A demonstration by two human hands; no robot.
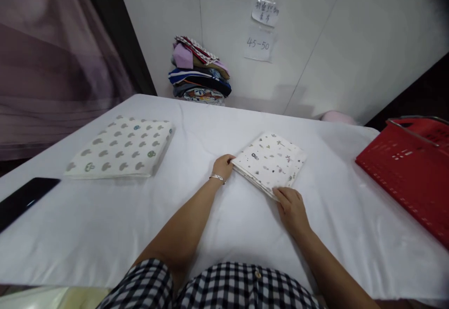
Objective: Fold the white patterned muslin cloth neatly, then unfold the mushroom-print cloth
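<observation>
A folded white cloth [270, 159] with small printed figures lies flat, turned cornerwise, on the white-covered table [196, 154]. My left hand [223, 166], with a silver bracelet at the wrist, pinches its left corner. At the near corner, my right hand [291, 206] grips the edge, thumb and fingers closed about the layers. Over to the left rests a second folded cloth [121, 147], white with grey mushroom-like prints and a few green and blue ones; neither hand touches it.
A red plastic basket [407, 173] with a metal handle stands at the right. A black flat device [26, 201] lies at the left edge. Behind the table, folded fabrics [201, 72] are piled against the wall, where paper signs [259, 44] hang. A curtain [59, 65] hangs at left.
</observation>
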